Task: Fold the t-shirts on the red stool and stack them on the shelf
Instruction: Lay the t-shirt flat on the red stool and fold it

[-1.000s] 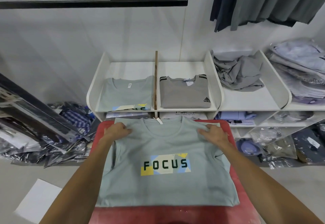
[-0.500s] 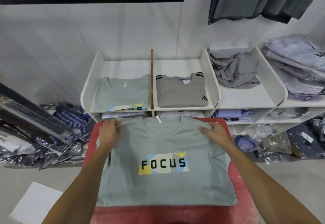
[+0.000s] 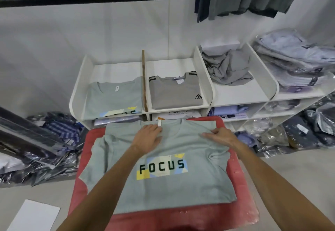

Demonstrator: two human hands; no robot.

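Grey FOCUS t-shirt (image 3: pixel 163 181) lies face-up on our red stool (image 3: pixel 241 190); our left hand (image 3: pixel 148 138) has slid from the shoulder to the collar, fingers flat together, while our right hand (image 3: pixel 220 136) pinches the right shoulder — folding begins.

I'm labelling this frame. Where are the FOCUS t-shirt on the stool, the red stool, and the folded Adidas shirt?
FOCUS t-shirt (image 3: pixel 163 190): head view, plain fabric below the print.
Red stool (image 3: pixel 181 216): head view, bare near edge.
Adidas shirt (image 3: pixel 174 94): head view, chest area.
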